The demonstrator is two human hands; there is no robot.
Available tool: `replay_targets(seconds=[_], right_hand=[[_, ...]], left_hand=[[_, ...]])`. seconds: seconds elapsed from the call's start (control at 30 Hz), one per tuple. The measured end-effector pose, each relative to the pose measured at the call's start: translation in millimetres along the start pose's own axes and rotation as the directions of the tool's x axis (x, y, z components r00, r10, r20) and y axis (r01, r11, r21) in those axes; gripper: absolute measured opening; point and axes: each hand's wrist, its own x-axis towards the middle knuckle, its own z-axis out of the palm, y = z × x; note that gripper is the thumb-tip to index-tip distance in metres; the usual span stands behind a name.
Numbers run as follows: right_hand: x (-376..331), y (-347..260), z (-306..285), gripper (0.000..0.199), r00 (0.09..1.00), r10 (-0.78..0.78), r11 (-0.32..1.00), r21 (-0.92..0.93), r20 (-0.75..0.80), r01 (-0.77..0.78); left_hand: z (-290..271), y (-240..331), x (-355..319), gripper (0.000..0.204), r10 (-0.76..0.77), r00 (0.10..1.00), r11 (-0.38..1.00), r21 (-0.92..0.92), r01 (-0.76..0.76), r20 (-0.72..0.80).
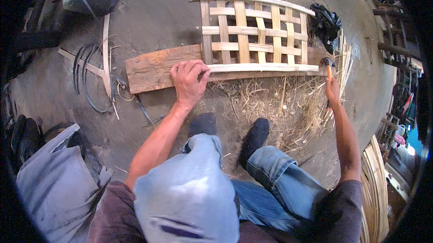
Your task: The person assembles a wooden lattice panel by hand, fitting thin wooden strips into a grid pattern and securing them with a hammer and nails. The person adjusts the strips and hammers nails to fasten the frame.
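Observation:
A woven lattice panel (240,31) of pale bamboo or wood strips rests partly on a rough brown plank (155,64). My left hand (188,82) is closed at the panel's near left corner, its fingers curled against the end of the near edge strip. Whether anything small sits between those fingertips cannot be made out. On the right, my right hand (333,90) grips a hammer (329,68) by its orange handle. The dark hammer head is by the plank's right end, just beyond the panel's near right corner.
Shavings (288,103) litter the floor between my feet and the plank. Thin strips (345,62) lie at the right, near a black plastic bag (325,22). Coiled dark bands (88,83) and crossed slats (106,58) are on the left. A bundle of long strips (374,189) stands lower right.

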Motion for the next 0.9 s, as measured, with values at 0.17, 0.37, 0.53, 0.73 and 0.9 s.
replay_targets(seconds=[0.17,0.37,0.53,0.73,0.9], right_hand=[[-25,-79,-79,0.035,0.958,0.285,0.902,0.347,-0.031,-0.257],[-19,-205,-181,0.038,0.985,0.173,0.764,0.634,-0.016,-0.124],[-1,-304,-196,0.034,0.999,0.017,0.735,0.678,-0.047,0.019],[-14,-397,-171,0.035,0.982,-0.189,0.668,0.732,-0.001,0.13],[-29,-458,-178,0.037,0.955,-0.297,0.732,0.638,-0.017,0.239]], left_hand=[[-6,-1,-2,0.012,-0.015,1.0,1.0,0.002,0.015,-0.014],[-2,1,-2,0.013,-0.033,0.999,0.999,-0.015,0.033,-0.014],[-1,-1,0,0.015,-0.032,0.998,0.999,-0.038,0.029,-0.055],[-2,-2,-1,0.016,-0.044,0.998,0.998,-0.055,0.041,-0.046],[-4,-4,-4,0.014,-0.054,0.998,0.998,-0.02,0.054,-0.014]])
